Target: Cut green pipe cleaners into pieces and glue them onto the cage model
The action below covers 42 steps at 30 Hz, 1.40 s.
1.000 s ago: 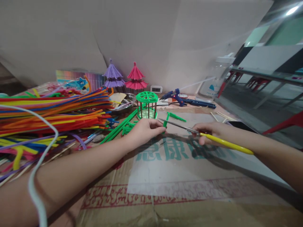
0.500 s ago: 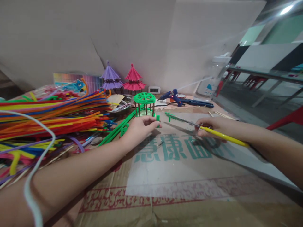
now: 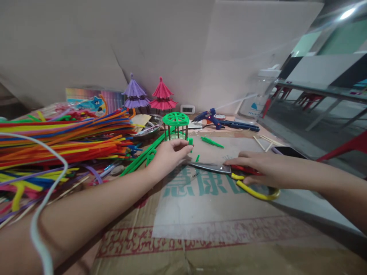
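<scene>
My left hand (image 3: 175,152) is closed in a pinch on a short green pipe cleaner piece (image 3: 190,143), just in front of a green round-topped frame (image 3: 176,119) on brown posts. My right hand (image 3: 248,166) grips the red and yellow handles of a pair of scissors (image 3: 213,167). They rest low over the translucent sheet (image 3: 183,219), blades pointing left toward my left hand. Between the hands lies a small green snippet (image 3: 197,157). Farther back on the sheet is a longer green twisted piece (image 3: 212,142).
Bundles of coloured pipe cleaners (image 3: 71,133) fill the left side. Purple (image 3: 134,93) and pink pagodas (image 3: 162,93) stand behind, near a blue glue gun (image 3: 210,118). A plastic jar (image 3: 254,99) is at back right; a phone (image 3: 288,152) lies beside my right arm.
My right hand has brought the scissors down and nearer, turning them so the blades point left. A small green snippet seen below the blades now lies closer to my left hand, which stays put.
</scene>
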Motion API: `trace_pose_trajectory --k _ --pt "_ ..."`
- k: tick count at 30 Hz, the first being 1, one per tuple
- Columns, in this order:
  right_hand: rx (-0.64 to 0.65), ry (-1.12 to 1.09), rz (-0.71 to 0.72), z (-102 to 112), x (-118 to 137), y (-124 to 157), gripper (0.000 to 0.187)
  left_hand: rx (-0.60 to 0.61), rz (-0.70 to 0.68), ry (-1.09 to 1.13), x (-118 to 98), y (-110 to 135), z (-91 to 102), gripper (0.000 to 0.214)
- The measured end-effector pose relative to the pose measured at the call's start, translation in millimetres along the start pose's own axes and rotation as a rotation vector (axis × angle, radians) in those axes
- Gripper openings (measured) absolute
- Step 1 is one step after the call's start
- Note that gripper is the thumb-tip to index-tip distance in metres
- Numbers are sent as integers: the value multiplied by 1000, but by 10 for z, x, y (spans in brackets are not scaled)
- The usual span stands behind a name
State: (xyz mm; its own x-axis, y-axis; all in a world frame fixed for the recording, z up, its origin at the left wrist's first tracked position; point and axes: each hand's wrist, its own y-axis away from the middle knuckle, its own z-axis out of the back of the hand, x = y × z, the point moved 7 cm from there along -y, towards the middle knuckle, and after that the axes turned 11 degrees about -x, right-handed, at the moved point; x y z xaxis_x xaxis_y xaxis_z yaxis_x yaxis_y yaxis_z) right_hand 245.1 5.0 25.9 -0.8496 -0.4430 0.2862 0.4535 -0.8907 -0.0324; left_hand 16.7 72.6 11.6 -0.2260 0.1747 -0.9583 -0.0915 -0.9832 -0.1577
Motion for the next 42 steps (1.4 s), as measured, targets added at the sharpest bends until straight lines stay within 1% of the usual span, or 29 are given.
trace_pose_trajectory --k 2,3,4,8,9,11,14,16,18,20,23,25,26,29,30,32,34,37,39,41,42 --pt "45 42 23 -2 49 -6 44 12 -8 3 16 -1 -10 24" --pt "35 39 28 17 80 -26 42 20 -21 -3 19 -1 -18 24" --pt "-11 24 21 55 111 -60 40 33 -38 -12 18 1 -28 25" --pt "-268 -98 -77 204 253 -303 39 90 -80 -39 3 16 -65 25" --pt "-309 -139 -84 209 309 -390 37 99 -85 -42 -4 21 -69 25" --pt "-370 -230 -43 186 451 -586 33 107 -97 -46 -27 29 -65 24" --pt "-425 -411 4 83 599 -860 25 120 -108 -47 -64 41 -57 23" --pt "-460 -511 -4 26 622 -980 20 131 -98 -47 -74 45 -57 21" --pt "-463 -580 -31 20 583 -1041 20 121 -84 -39 -70 40 -51 21" --pt "-422 -613 -65 91 475 -1058 20 85 -75 -2 -56 24 -37 22" --pt "-315 -543 -112 286 190 -1043 24 68 -44 71 5 0 -47 27" --pt "-255 -401 -163 372 -58 -1030 27 90 -18 100 53 -11 -71 29" --pt "-234 -290 -173 383 -166 -1029 25 99 -9 105 73 -15 -80 30" --pt "-214 37 -161 295 -377 -1059 20 110 -10 94 101 -21 -88 30" --pt "-221 94 -155 251 -411 -1077 19 110 -15 82 103 -19 -90 30" --pt "-244 135 -153 198 -449 -1104 23 108 -27 62 99 -7 -95 29" --pt "-292 145 -157 244 -462 -1102 28 105 -28 51 80 3 -92 29" --pt "-369 149 -131 408 -387 -1039 31 121 -14 -14 -4 -18 -34 31" --pt "-346 104 -74 426 -232 -981 29 209 -42 -159 -125 -46 30 28" --pt "-289 57 14 345 14 -918 27 323 -152 -394 -300 -65 126 20" --pt "-280 58 72 291 161 -886 27 380 -202 -509 -379 -66 182 19"
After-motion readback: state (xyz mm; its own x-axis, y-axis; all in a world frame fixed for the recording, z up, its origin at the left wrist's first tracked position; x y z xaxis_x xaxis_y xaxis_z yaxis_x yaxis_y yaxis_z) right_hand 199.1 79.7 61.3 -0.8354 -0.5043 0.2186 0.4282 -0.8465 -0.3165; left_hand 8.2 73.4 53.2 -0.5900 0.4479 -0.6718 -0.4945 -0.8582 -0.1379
